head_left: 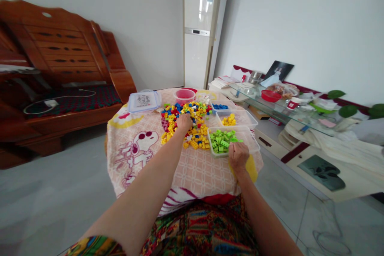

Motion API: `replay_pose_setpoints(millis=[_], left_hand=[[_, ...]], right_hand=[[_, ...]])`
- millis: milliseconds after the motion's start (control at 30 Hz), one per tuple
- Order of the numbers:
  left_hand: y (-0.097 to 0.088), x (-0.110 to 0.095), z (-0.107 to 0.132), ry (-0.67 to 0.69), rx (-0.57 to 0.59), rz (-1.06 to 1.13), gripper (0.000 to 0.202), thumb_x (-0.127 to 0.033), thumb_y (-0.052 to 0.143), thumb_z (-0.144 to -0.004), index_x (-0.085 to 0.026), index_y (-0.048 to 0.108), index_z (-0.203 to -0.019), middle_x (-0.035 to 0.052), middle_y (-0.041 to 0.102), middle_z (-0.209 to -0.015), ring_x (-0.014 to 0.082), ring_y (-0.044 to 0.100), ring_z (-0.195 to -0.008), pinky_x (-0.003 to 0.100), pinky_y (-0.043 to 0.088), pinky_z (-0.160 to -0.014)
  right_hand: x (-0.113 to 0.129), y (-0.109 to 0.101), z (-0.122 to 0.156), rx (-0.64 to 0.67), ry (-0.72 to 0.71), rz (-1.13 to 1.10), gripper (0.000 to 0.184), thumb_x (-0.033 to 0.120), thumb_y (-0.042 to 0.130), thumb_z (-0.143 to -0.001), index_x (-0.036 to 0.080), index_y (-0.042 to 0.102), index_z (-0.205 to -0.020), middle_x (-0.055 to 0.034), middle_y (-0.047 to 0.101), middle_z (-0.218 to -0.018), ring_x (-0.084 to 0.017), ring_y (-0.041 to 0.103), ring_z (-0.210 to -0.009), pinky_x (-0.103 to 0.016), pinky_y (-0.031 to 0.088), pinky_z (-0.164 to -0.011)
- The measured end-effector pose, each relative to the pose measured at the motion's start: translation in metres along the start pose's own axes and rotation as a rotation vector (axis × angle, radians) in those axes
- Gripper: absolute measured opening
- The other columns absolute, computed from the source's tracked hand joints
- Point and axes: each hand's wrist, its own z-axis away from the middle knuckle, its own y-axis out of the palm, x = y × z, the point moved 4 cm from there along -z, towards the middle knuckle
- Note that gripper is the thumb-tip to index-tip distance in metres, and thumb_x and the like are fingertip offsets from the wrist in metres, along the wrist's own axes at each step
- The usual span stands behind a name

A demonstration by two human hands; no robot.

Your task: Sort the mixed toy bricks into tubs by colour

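A mixed pile of toy building bricks (pixel 199 131), mostly yellow with blue, red, green and white ones, lies on a cloth-covered round table (pixel 192 168). My left hand (pixel 184 122) is in the middle of the pile, fingers curled down; whatever is in them is hidden. At the near right stands a clear plastic box (pixel 217 155) of green bricks (pixel 222 141). My right hand (pixel 238 154) is closed at that box's near right side, and its fingertips are hidden. Behind that box are yellow bricks (pixel 229 120) and blue bricks (pixel 220 107), each in a clear box.
A pink bowl (pixel 184 97) stands at the table's far side, and a printed lidded box (pixel 144 101) at the far left. Right of the table is a glass-topped cabinet (pixel 288 114) crowded with items. A wooden bench (pixel 66 56) stands at left.
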Motion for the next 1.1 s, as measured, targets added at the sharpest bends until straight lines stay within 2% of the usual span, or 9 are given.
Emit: replay_pose_setpoints(millis=[233, 367, 500, 600, 733, 900, 1000, 1100], left_hand=[[-0.003, 0.002, -0.001, -0.045, -0.012, 0.047, 0.032, -0.014, 0.056, -0.09, -0.019, 0.072, -0.117, 0.016, 0.076, -0.119, 0.0303, 0.071, -0.115, 0.037, 0.056, -0.092], [-0.006, 0.004, 0.005, -0.017, -0.166, 0.133, 0.024, -0.017, 0.055, -0.093, -0.02, 0.073, -0.109, 0.0131, 0.077, -0.114, 0.0275, 0.071, -0.111, 0.034, 0.054, -0.091], [-0.004, -0.007, 0.026, 0.183, -0.31, 0.335, 0.02, -0.017, 0.059, -0.09, -0.02, 0.073, -0.104, 0.009, 0.078, -0.104, 0.0234, 0.071, -0.101, 0.032, 0.053, -0.091], [0.007, -0.023, 0.053, 0.374, -0.317, 0.504, 0.02, -0.016, 0.06, -0.089, -0.019, 0.074, -0.104, 0.0076, 0.078, -0.1, 0.0214, 0.07, -0.095, 0.032, 0.055, -0.09], [0.021, -0.045, 0.085, 0.62, -0.316, 0.595, 0.02, -0.017, 0.06, -0.091, -0.021, 0.076, -0.103, 0.0074, 0.078, -0.1, 0.0216, 0.07, -0.1, 0.035, 0.056, -0.095], [0.025, -0.057, 0.099, 0.805, -0.296, 0.572, 0.022, -0.02, 0.058, -0.096, -0.021, 0.077, -0.107, 0.008, 0.077, -0.092, 0.0211, 0.071, -0.093, 0.036, 0.057, -0.09], [0.024, -0.053, 0.096, 0.775, -0.319, 0.553, 0.024, -0.018, 0.057, -0.096, -0.021, 0.077, -0.109, 0.0092, 0.077, -0.1, 0.0217, 0.071, -0.1, 0.036, 0.056, -0.093], [0.021, -0.04, 0.085, 0.591, -0.334, 0.473, 0.026, -0.014, 0.056, -0.094, -0.02, 0.077, -0.108, 0.0098, 0.077, -0.107, 0.023, 0.07, -0.105, 0.036, 0.054, -0.096]], right_hand=[[0.001, -0.001, -0.001, -0.007, 0.012, -0.002, 0.04, 0.024, 0.044, -0.102, 0.024, 0.051, -0.063, -0.0051, 0.059, -0.065, -0.021, 0.05, -0.07, -0.035, 0.032, -0.072], [0.002, -0.001, -0.001, -0.021, -0.001, -0.002, 0.039, 0.024, 0.043, -0.102, 0.024, 0.051, -0.064, -0.0051, 0.06, -0.065, -0.021, 0.05, -0.069, -0.034, 0.032, -0.071], [0.003, -0.001, 0.0, -0.013, 0.006, -0.011, 0.039, 0.023, 0.044, -0.102, 0.024, 0.052, -0.064, -0.0059, 0.061, -0.066, -0.021, 0.05, -0.069, -0.035, 0.032, -0.072], [0.003, -0.002, -0.001, -0.008, 0.006, -0.02, 0.039, 0.023, 0.043, -0.103, 0.024, 0.053, -0.065, -0.0062, 0.062, -0.066, -0.022, 0.05, -0.069, -0.035, 0.032, -0.072], [0.003, -0.004, -0.002, -0.014, -0.006, -0.029, 0.039, 0.023, 0.043, -0.103, 0.024, 0.053, -0.065, -0.006, 0.061, -0.066, -0.022, 0.051, -0.068, -0.035, 0.032, -0.071], [0.0, -0.003, -0.001, -0.008, 0.004, -0.045, 0.039, 0.022, 0.044, -0.102, 0.024, 0.052, -0.064, -0.0056, 0.06, -0.065, -0.022, 0.05, -0.067, -0.036, 0.031, -0.07], [0.0, -0.001, 0.0, -0.01, 0.001, -0.043, 0.038, 0.022, 0.044, -0.102, 0.024, 0.051, -0.064, -0.0053, 0.06, -0.065, -0.021, 0.05, -0.067, -0.036, 0.031, -0.07], [-0.001, 0.0, 0.001, -0.009, 0.006, -0.049, 0.038, 0.023, 0.044, -0.102, 0.024, 0.051, -0.064, -0.0051, 0.06, -0.065, -0.021, 0.05, -0.067, -0.035, 0.031, -0.07]])
